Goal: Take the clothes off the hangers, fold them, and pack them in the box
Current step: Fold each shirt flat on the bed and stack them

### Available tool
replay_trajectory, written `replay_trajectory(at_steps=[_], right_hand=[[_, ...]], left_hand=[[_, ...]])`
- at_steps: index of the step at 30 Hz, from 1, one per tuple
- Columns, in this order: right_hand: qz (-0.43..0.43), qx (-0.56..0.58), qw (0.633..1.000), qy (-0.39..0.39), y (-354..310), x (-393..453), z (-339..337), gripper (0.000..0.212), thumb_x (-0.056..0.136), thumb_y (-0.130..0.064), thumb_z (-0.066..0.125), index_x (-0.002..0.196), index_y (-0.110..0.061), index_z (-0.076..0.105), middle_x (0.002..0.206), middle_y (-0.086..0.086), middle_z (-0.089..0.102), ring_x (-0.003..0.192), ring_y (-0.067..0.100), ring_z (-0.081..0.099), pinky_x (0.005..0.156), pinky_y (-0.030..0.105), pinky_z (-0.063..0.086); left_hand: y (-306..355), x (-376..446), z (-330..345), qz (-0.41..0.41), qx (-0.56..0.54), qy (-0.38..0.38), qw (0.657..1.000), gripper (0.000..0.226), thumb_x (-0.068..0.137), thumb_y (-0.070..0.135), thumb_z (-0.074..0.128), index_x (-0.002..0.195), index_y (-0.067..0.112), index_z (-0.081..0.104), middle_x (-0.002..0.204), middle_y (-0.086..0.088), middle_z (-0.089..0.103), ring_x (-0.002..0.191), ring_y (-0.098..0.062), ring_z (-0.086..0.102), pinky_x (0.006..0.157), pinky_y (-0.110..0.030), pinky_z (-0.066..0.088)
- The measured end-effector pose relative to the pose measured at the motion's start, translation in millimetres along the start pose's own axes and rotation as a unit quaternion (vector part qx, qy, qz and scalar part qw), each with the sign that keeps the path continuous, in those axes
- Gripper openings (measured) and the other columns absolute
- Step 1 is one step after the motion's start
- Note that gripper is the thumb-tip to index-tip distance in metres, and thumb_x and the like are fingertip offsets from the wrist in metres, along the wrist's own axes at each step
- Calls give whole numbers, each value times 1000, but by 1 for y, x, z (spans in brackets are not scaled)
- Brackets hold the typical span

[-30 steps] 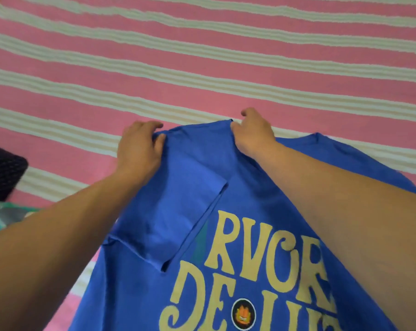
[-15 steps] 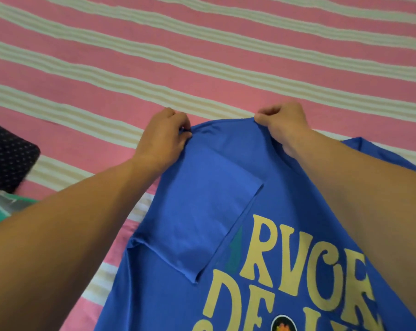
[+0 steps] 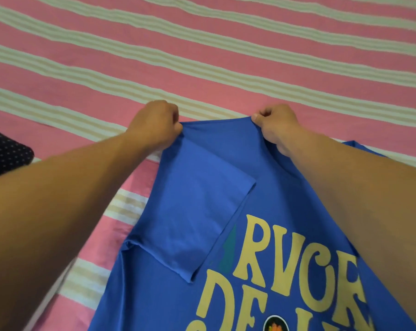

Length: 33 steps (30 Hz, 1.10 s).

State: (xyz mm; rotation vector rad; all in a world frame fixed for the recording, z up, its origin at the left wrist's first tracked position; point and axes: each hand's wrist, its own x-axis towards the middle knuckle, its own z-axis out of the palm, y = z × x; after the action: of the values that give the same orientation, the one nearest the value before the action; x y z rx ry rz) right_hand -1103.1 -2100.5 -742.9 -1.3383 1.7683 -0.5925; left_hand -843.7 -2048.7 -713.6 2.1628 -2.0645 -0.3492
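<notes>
Blue tee [image 3: 269, 187] lies print-up on the striped bedsheet [image 3: 202, 68], 6 o'clock of frame. Left hand [image 3: 154, 125] & right hand [image 3: 276, 125] each pinch its far edge at 12 – likely pulling it taut to square the fold (left sleeve [image 3: 190, 211] already tucked in).

Beyond the far edge of the blue T-shirt [image 3: 262, 177], the pink-and-cream striped bedsheet [image 3: 202, 56] lay bare across the whole width, open to a reaching hand. The left hand [image 3: 154, 123] and right hand [image 3: 277, 124] pinched that edge, and their forearms lay over the near ground on both sides. A dark dotted cushion [image 3: 6, 151] blocked the left margin.
</notes>
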Motion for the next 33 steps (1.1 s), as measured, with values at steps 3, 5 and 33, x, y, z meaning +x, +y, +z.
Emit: replay_trajectory(at_steps=[3, 5, 33], right_hand=[[2, -144, 989, 17, -4, 9, 12, 22, 99, -25, 58, 81, -13, 56, 133, 10, 50, 110, 31, 56, 90, 41, 53], [-37, -264, 963, 40, 2, 6, 23, 13, 101, -23, 53, 100, -11, 57, 134, 11, 42, 116, 32, 48, 85, 42, 48], [-161, -388, 890, -177, -55, -215, 156, 55, 93, -40, 51, 140, -12, 39, 154, 13, 25, 135, 40, 29, 105, 45, 33]], left_hand=[[3, 15, 7, -62, 13, -38, 997, 18, 90, 22, 61, 98, 8, 68, 109, -14, 64, 93, -35, 59, 78, -39, 50], [8, 9, 29, -62, 45, -20, 997, 22, 93, 21, 54, 110, 7, 60, 121, -16, 53, 105, -39, 53, 80, -46, 48], [-60, -567, 25, -384, -83, -32, 919, 24, 103, 31, 51, 83, 18, 52, 73, -3, 60, 64, -39, 62, 55, -40, 46]])
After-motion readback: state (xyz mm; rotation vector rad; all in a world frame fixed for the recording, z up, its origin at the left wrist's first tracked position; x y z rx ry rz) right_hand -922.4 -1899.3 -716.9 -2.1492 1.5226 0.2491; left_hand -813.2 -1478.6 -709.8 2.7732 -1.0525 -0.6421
